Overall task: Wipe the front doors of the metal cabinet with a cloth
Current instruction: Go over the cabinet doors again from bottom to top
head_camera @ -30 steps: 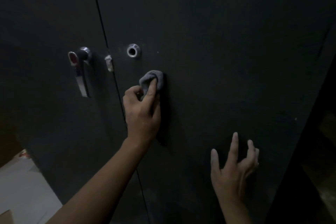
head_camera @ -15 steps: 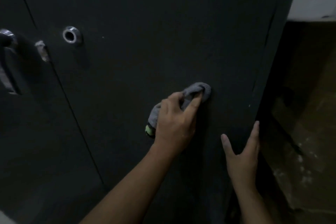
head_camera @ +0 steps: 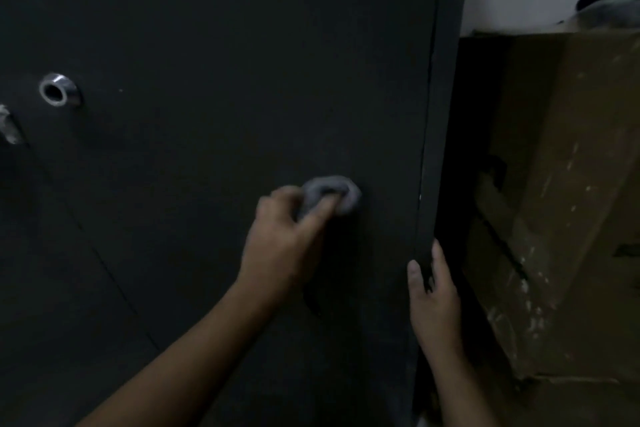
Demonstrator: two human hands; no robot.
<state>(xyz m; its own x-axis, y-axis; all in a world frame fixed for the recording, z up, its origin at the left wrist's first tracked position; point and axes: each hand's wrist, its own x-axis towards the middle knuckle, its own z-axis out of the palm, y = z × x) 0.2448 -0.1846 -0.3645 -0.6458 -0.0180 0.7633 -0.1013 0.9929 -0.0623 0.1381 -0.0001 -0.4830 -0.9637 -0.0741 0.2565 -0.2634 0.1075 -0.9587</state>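
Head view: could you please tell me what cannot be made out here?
Head view, crumpled grey cloth: motion-blurred, partly covered by the left hand.
Head view, pale latch-like piece: cut off by the left edge.
Head view, right hand: its contact with the dark metal cabinet is lost in shadow.
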